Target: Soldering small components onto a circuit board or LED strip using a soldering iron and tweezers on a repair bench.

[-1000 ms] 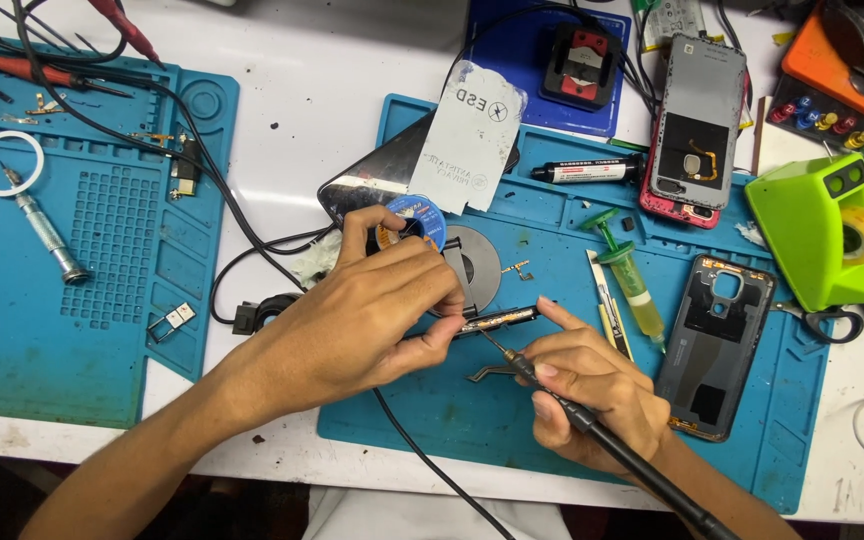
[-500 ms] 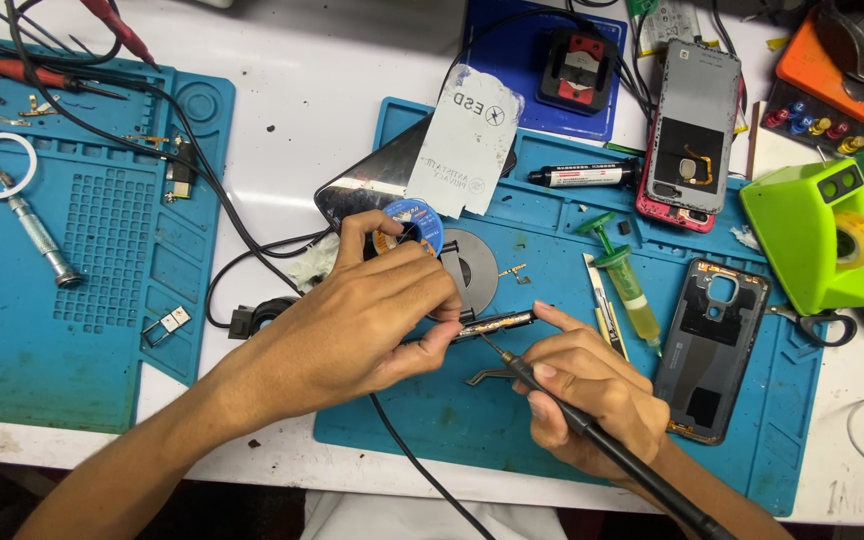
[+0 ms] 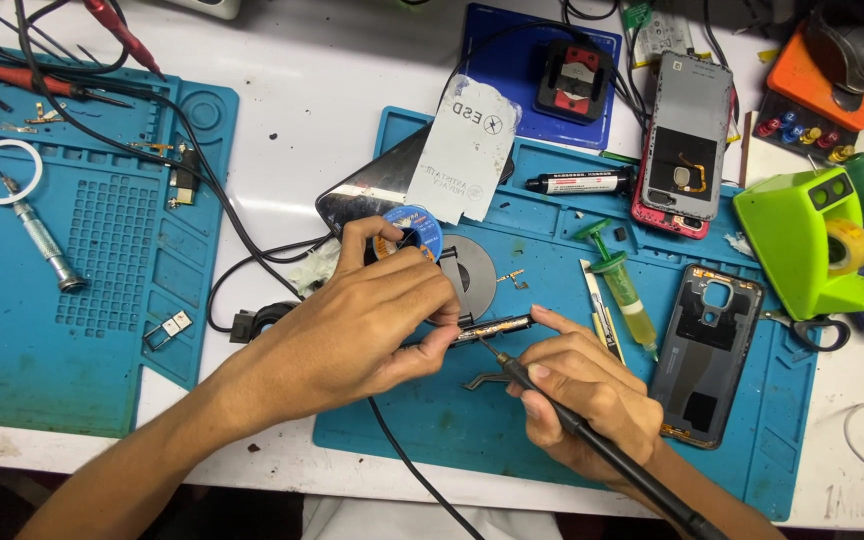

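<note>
My left hand (image 3: 357, 320) pinches one end of a narrow circuit board strip (image 3: 497, 327) over the blue work mat (image 3: 552, 420), and also grips a small blue spool of braid (image 3: 412, 232) between thumb and finger. My right hand (image 3: 577, 400) holds a black soldering iron (image 3: 592, 445) like a pen. Its tip touches the strip near the middle. My right forefinger rests on the strip's right end. A round metal disc (image 3: 472, 275) lies just behind the strip.
A green syringe (image 3: 622, 285), a dark phone back cover (image 3: 707, 350), an opened phone (image 3: 687, 145), a black marker (image 3: 577, 183) and a white label sheet (image 3: 467, 150) lie on the mat. A green tape dispenser (image 3: 802, 240) stands at right. A second blue mat (image 3: 62, 250) lies left with tools and cables.
Both hands stay in nearly the same place. The iron tip has shifted slightly along the strip.
</note>
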